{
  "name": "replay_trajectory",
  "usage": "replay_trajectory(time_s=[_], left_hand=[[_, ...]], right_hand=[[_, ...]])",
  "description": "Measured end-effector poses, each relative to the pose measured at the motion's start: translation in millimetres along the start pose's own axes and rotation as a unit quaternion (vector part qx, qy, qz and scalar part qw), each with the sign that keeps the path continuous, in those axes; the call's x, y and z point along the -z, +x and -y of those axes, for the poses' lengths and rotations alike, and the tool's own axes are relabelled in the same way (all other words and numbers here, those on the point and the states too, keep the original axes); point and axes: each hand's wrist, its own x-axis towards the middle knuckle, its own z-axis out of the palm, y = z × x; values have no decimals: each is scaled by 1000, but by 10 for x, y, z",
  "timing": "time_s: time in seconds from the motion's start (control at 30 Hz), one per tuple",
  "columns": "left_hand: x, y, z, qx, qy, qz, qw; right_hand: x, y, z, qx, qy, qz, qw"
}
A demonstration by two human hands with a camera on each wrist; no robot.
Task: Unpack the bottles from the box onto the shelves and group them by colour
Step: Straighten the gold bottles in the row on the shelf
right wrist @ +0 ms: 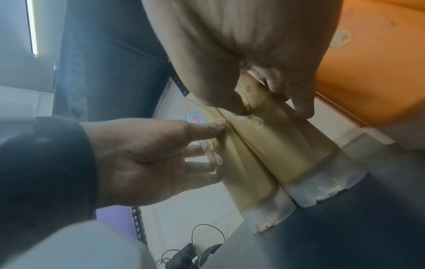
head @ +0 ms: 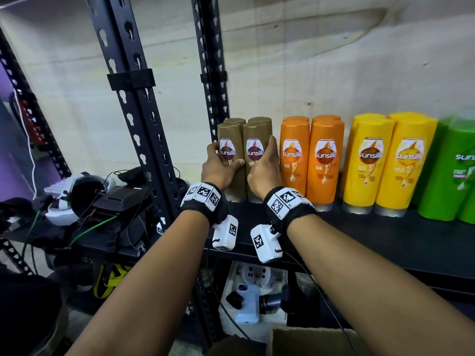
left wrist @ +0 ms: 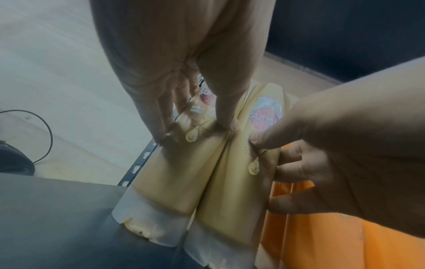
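Brown bottles stand in a tight block at the left end of the black shelf (head: pixel 359 235). My left hand (head: pixel 218 167) grips the left front brown bottle (head: pixel 229 136), thumb on its face, fingers round its left side. My right hand (head: pixel 264 168) grips the right front brown bottle (head: pixel 255 136), fingers round its right side. Both bottles stand cap-down on the shelf, touching each other. In the left wrist view my left hand (left wrist: pixel 195 116) pinches the left bottle (left wrist: pixel 174 174). In the right wrist view my right hand (right wrist: pixel 264 102) holds the right bottle (right wrist: pixel 289 145).
Orange bottles (head: pixel 311 155), yellow bottles (head: pixel 385 163) and green bottles (head: pixel 452 176) stand in groups to the right. Black slotted uprights (head: pixel 138 119) rise at the left. Cables and devices (head: pixel 102 201) crowd the neighbouring shelf. A cardboard box (head: pixel 308 340) sits below.
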Motion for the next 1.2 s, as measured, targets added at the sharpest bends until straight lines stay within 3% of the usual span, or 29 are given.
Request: replay_trajectory(time_s=[0.4, 0.67, 0.93, 1.2], left_hand=[[-23, -14, 15, 8, 1, -6, 1000], [59, -213, -28, 16, 87, 43, 995], [234, -738, -171, -29, 140, 26, 989], [79, -1355, -462, -98, 253, 118, 955]], right_hand=[[6, -54, -122, -48, -16, 67, 996], [204, -201, -57, -69, -97, 128, 985], [816, -607, -96, 71, -135, 128, 980], [1671, -1069, -362, 175, -241, 133, 945]])
